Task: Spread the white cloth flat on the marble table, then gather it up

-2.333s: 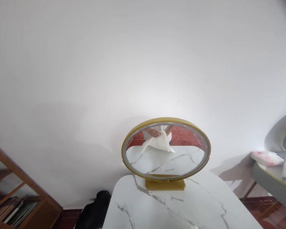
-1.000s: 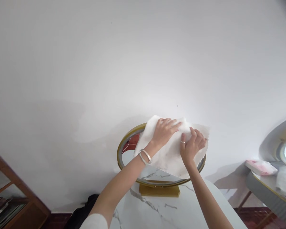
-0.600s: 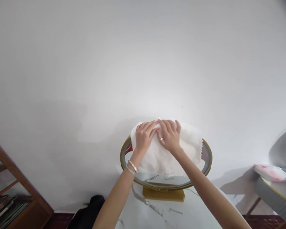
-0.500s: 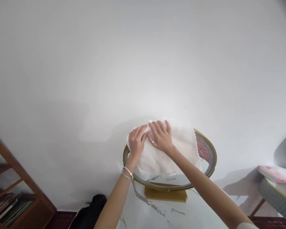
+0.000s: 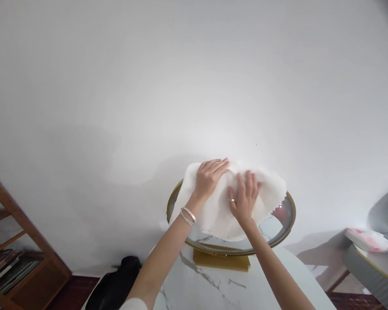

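Note:
A white cloth [image 5: 216, 215] with a zigzag-cut edge is draped over an oval mirror [image 5: 292, 211] with a gold rim. My left hand [image 5: 209, 175], a bracelet on its wrist, is at the cloth's upper edge. Its fingers and thumb are drawn together on a fold of the fabric, their tips partly hidden. Lower and to the right, my right hand [image 5: 245, 196], wearing a ring, lies on the cloth with fingers stretched out and apart. Beneath the mirror is its gold base [image 5: 221, 260].
The mirror stands on a white marble-patterned table [image 5: 210, 286] against a pale wall [image 5: 194, 86]. A black bag [image 5: 114, 284] is low on the left, near a wooden shelf [image 5: 32, 275] holding books. At right, a pink-and-white packet [image 5: 370, 240] rests on a grey piece of furniture [image 5: 371, 275].
Both hands have moved right across the mirror and apart from each other, the right one also lower. The cloth has shifted right with them, covering more of the mirror's right side.

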`<state>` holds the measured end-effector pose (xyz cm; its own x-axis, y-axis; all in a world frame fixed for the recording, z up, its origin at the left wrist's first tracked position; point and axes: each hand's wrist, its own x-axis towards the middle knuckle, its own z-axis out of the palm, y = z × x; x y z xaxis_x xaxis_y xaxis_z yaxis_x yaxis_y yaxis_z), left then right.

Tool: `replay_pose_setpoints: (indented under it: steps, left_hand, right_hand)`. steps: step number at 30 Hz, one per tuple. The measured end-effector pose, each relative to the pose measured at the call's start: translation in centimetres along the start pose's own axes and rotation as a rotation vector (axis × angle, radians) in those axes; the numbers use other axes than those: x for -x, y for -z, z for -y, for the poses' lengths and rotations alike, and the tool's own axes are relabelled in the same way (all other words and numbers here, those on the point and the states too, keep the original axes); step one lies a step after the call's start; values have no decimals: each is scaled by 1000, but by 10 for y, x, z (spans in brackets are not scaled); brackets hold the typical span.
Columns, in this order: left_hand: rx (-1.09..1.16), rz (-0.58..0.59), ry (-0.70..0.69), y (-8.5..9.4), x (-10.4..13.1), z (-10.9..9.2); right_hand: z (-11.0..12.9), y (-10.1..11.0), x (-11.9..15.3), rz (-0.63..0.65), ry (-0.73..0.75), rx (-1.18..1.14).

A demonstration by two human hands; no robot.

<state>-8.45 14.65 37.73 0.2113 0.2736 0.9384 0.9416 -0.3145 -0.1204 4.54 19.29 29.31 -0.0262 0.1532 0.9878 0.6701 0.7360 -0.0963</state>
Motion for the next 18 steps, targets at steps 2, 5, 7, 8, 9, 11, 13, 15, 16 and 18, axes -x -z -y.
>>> replay_pose_setpoints:
  steps: [2, 5, 7, 8, 9, 11, 13, 15, 16, 18]
  left_hand:
    - [18, 49, -31, -8, -20, -9]
    - [48, 31, 38, -8, -26, -7]
    - [61, -43, 117, -1, -12, 3]
    - [59, -97, 160, 3, -1, 10]
    - [47, -156, 204, 8, 13, 18]
    - [-8, -259, 281, 16, 47, 33]
    - [-96, -295, 330, 20, 88, 43]
    - [-209, -260, 366, 21, 135, 47]
    - [-266, -219, 395, 20, 160, 45]
    - [-334, -107, 443, 16, 210, 34]
  right_hand:
    - [-10, 8, -7, -27, -61, -10]
    - [-15, 13, -26, -14, -45, 7]
    - [-9, 8, -36, 1, 44, 20]
    - [-5, 4, -39, 8, 112, 16]
    - [1, -2, -39, 19, 198, 1]
    - [13, -15, -33, 78, 412, -75]
    - [25, -27, -16, 199, 622, -197]
    - [32, -34, 10, 327, 762, -304]
    - [34, -35, 26, 374, 804, -342]
    - [36, -34, 57, 440, 810, -383]
